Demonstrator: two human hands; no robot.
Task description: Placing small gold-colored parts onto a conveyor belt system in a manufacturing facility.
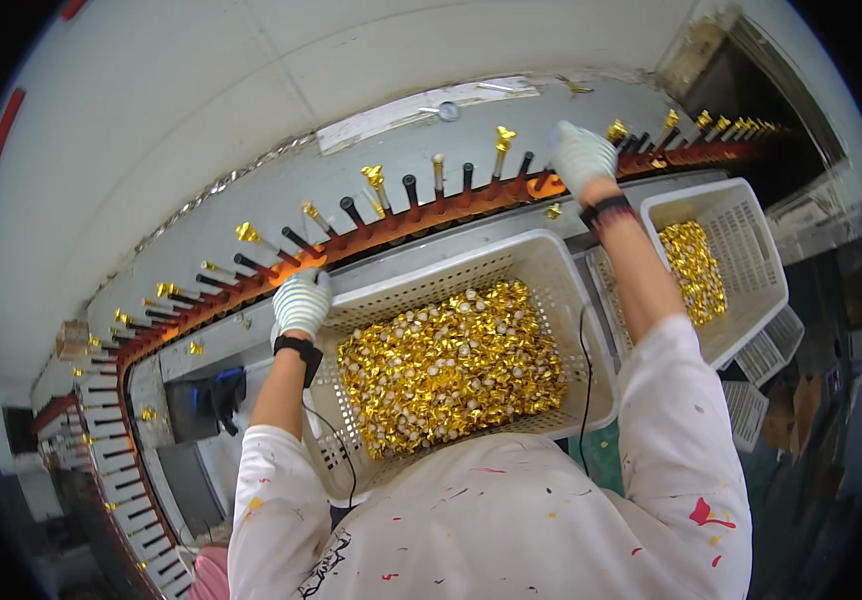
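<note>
Both my hands wear striped white-green gloves. My left hand [303, 300] is closed beside the near edge of the peg conveyor [396, 232], at the left rim of a large basket; what its fingers hold, if anything, is hidden. Reaching farther out, my right hand [583, 160] is curled over the row of pegs, its fingertips hidden behind the glove. Between the hands stand several black pegs [411, 195], some topped by shiny gold pieces [374, 178]. Below them, the white perforated basket [576, 290] holds a heap of small gold pieces [451, 360] with pale round spots.
A second white basket [766, 255] with gold pieces stands at the right. Stacked white crates [746, 412] sit beneath it. The conveyor curves away at the left, carrying more pegs [116, 432]. Loose gold pieces [553, 211] lie on the metal ledge. Black cords [587, 385] hang across the large basket.
</note>
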